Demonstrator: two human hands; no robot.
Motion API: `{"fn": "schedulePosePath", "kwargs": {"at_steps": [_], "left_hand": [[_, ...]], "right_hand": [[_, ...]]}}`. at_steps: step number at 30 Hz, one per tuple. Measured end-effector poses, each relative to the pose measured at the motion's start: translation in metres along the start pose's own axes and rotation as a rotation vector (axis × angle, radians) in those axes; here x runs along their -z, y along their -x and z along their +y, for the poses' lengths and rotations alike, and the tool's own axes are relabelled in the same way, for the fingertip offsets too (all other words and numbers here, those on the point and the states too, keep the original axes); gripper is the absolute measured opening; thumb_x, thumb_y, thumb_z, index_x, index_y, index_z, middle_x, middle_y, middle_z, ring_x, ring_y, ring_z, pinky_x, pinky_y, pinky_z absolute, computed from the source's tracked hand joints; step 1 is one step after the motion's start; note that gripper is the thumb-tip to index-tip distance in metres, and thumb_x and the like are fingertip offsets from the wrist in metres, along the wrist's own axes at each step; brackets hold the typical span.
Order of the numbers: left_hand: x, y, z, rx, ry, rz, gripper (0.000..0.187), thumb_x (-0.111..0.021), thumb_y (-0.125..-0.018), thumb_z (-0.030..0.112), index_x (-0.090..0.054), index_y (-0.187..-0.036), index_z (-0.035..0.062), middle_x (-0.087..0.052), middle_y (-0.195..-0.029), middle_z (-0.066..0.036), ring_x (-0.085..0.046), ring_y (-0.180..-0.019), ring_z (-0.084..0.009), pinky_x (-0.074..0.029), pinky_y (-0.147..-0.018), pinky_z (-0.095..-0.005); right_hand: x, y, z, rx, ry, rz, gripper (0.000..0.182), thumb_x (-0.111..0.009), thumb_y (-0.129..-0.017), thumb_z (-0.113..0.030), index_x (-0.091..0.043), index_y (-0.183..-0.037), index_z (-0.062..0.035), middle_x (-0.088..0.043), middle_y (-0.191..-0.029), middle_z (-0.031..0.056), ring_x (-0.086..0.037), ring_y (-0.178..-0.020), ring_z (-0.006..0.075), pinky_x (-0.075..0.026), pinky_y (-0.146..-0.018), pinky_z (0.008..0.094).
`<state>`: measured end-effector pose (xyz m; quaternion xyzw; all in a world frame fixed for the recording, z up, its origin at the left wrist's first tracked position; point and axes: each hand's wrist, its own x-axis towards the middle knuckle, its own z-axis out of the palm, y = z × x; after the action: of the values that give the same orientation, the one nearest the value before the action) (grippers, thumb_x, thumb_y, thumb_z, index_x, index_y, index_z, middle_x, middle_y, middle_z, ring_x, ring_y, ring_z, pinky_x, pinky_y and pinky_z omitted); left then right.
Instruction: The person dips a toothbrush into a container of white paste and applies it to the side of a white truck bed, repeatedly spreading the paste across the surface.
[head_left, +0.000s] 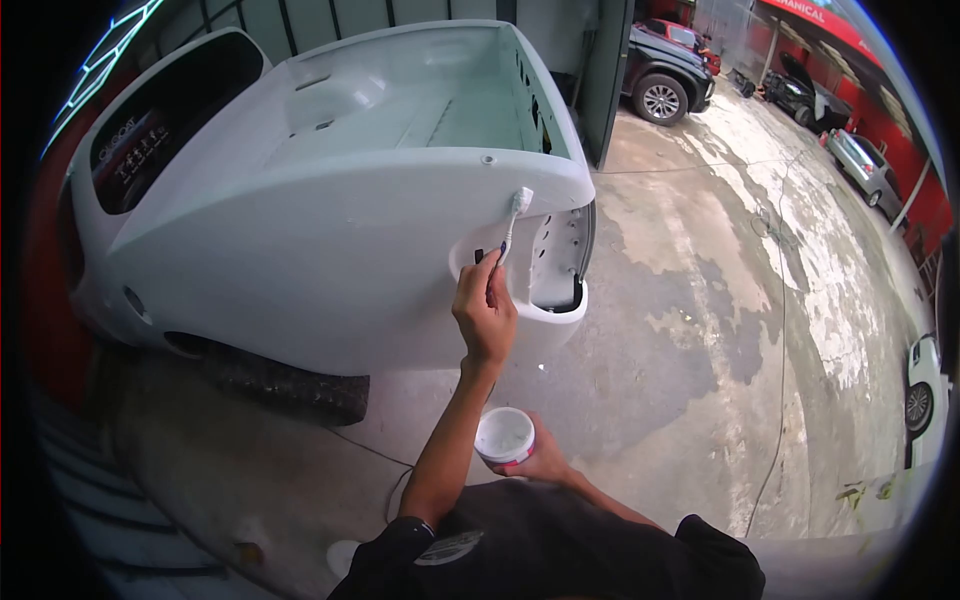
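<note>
My left hand [485, 308] is raised in front of the white truck bed's side panel [330, 240], its fingers closed on the handle of a small brush [508, 232]. The white-coated head of the brush rests against the panel's upper rear corner, above the open tail-light recess [553, 265]. Lower down, near my body, my right hand [543, 452] is wrapped round a round white tub [504, 435]. The tub is open at the top, with pale material inside and a pink band on its side.
A tyre [290, 388] sticks out under the truck bed. Cables lie on the stained concrete floor [660, 330]. A dark pickup [665, 75] and a silver car [863, 165] stand further off. At the right edge is a white car [925, 400]. A white round object [343, 556] is near my left side.
</note>
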<state>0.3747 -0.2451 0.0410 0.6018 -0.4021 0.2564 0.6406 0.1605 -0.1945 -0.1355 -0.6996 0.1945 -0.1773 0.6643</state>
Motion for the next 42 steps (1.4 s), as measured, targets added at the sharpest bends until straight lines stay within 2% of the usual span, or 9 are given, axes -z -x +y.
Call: {"fn": "schedulePosePath", "kwargs": {"at_steps": [3, 7, 15, 23, 27, 32, 36, 40, 42], "left_hand": [[-0.013, 0.014, 0.015, -0.044, 0.084, -0.255, 0.021, -0.072, -0.099, -0.003, -0.075, -0.119, 0.0003, -0.068, -0.09, -0.01, -0.062, -0.066, -0.0211, -0.05, -0.06, -0.0342], [0.008, 0.014, 0.033, -0.028, 0.202, -0.199, 0.021, -0.072, -0.099, -0.003, -0.075, -0.119, 0.0005, -0.066, -0.087, -0.008, -0.057, -0.065, -0.017, -0.046, -0.059, -0.0308], [0.149, -0.029, -0.104, 0.451, 0.102, 0.337, 0.024, -0.064, -0.111, 0.012, -0.073, -0.129, -0.0008, -0.067, -0.094, 0.0, -0.062, -0.081, -0.0076, -0.052, -0.067, -0.0237], [0.102, 0.014, -0.065, -0.077, -0.08, -0.053, 0.018, -0.071, -0.102, 0.002, -0.077, -0.118, -0.0005, -0.067, -0.085, -0.009, -0.063, -0.073, -0.0184, -0.052, -0.066, -0.0307], [0.123, -0.01, -0.092, 0.372, 0.181, 0.37, 0.017, -0.073, -0.103, 0.005, -0.076, -0.117, -0.0042, -0.07, -0.09, -0.008, -0.065, -0.078, -0.0147, -0.052, -0.068, -0.0279], [0.092, 0.011, -0.067, -0.041, -0.101, -0.071, 0.019, -0.072, -0.102, 0.002, -0.074, -0.12, -0.0031, -0.066, -0.087, -0.008, -0.06, -0.072, -0.0157, -0.048, -0.064, -0.0295], [0.088, 0.003, -0.06, 0.12, 0.013, 0.149, 0.02, -0.072, -0.1, -0.001, -0.075, -0.12, -0.0013, -0.066, -0.087, -0.009, -0.062, -0.073, -0.019, -0.048, -0.064, -0.0308], [0.092, -0.001, -0.051, -0.032, -0.101, -0.155, 0.019, -0.069, -0.105, 0.003, -0.075, -0.122, -0.0039, -0.068, -0.089, -0.006, -0.063, -0.078, -0.014, -0.051, -0.068, -0.0287], [0.099, -0.017, -0.054, -0.035, -0.085, -0.042, 0.02, -0.069, -0.105, 0.003, -0.075, -0.123, -0.0028, -0.069, -0.09, -0.006, -0.063, -0.079, -0.0133, -0.052, -0.068, -0.0284]], "right_hand": [[-0.001, 0.0, 0.018, 0.032, 0.002, 0.015, 0.115, -0.105, -0.062, -0.032, -0.043, -0.154, -0.0019, -0.066, -0.139, 0.0149, -0.064, -0.132, 0.0263, -0.051, -0.113, 0.0427], [0.006, -0.002, 0.015, 0.032, 0.019, -0.015, 0.115, -0.105, -0.063, -0.031, -0.042, -0.153, -0.0009, -0.065, -0.141, 0.0158, -0.064, -0.133, 0.0273, -0.051, -0.114, 0.0429], [-0.003, -0.001, 0.023, 0.006, 0.015, 0.013, 0.108, -0.106, -0.064, -0.026, -0.042, -0.148, -0.0015, -0.064, -0.139, 0.015, -0.061, -0.134, 0.0244, -0.05, -0.114, 0.0428], [-0.022, -0.014, 0.018, -0.035, 0.012, -0.146, 0.116, -0.106, -0.063, -0.03, -0.04, -0.154, -0.0014, -0.064, -0.141, 0.0151, -0.062, -0.134, 0.0263, -0.049, -0.115, 0.042], [-0.025, -0.012, 0.017, 0.053, -0.026, -0.124, 0.114, -0.105, -0.064, -0.031, -0.041, -0.153, -0.0009, -0.064, -0.14, 0.015, -0.063, -0.133, 0.026, -0.05, -0.114, 0.0415], [-0.019, -0.01, 0.024, -0.007, 0.017, -0.066, 0.107, -0.106, -0.064, -0.025, -0.044, -0.147, -0.0011, -0.064, -0.139, 0.0145, -0.062, -0.132, 0.0241, -0.049, -0.114, 0.0427], [-0.015, -0.009, 0.024, -0.034, 0.084, -0.035, 0.109, -0.107, -0.063, -0.025, -0.043, -0.148, -0.0008, -0.064, -0.139, 0.0147, -0.062, -0.132, 0.024, -0.049, -0.114, 0.0428], [-0.02, -0.006, 0.027, -0.009, 0.024, 0.002, 0.109, -0.107, -0.063, -0.025, -0.042, -0.148, -0.0005, -0.063, -0.139, 0.0144, -0.062, -0.133, 0.0244, -0.05, -0.114, 0.0429], [-0.017, -0.006, 0.023, -0.022, 0.046, -0.01, 0.109, -0.107, -0.063, -0.025, -0.042, -0.148, -0.0006, -0.063, -0.139, 0.0143, -0.062, -0.133, 0.0246, -0.05, -0.114, 0.0427]]}}
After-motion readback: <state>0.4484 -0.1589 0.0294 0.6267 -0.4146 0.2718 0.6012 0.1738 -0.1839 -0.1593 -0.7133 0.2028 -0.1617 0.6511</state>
